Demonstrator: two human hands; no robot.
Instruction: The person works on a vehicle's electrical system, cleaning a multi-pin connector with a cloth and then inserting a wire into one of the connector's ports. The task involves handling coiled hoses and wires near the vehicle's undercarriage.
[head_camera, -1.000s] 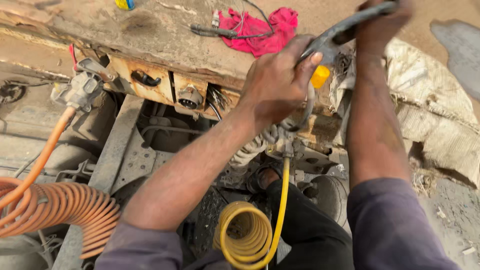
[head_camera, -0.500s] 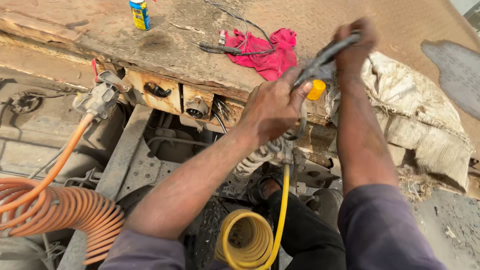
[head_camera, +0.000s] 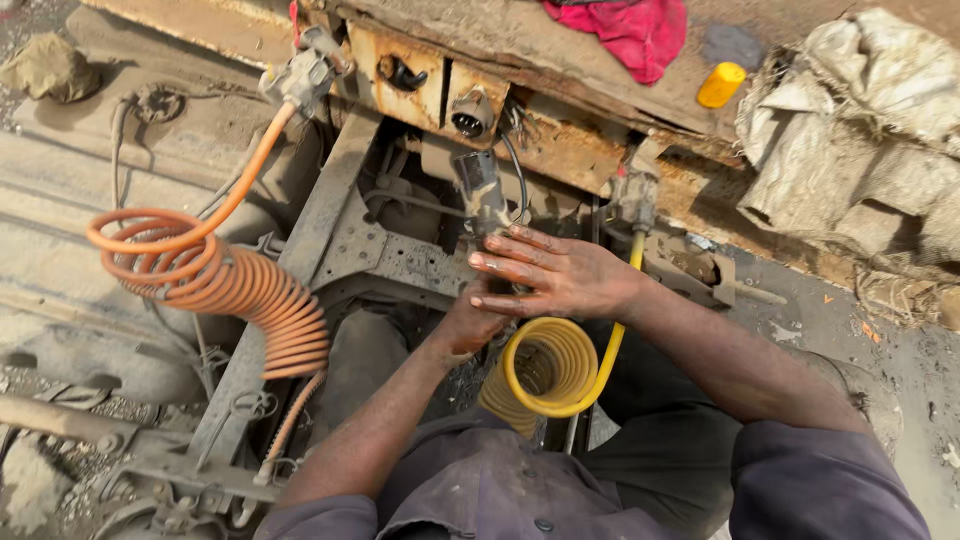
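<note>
Now our hands have come down from the upper edge: our right hand (head_camera: 560, 275) lies open, fingers spread, above the yellow coiled hose (head_camera: 550, 370), and our left hand (head_camera: 470, 325) is closed just beside it; on what, we cannot tell. This glossy hose climbs to a dusty grey coupling (head_camera: 635, 200).

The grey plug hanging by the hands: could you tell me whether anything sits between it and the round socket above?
Nothing visible does. The grey plug hangs just below the round socket, with the right hand touching its lower end and the left hand underneath.
</note>
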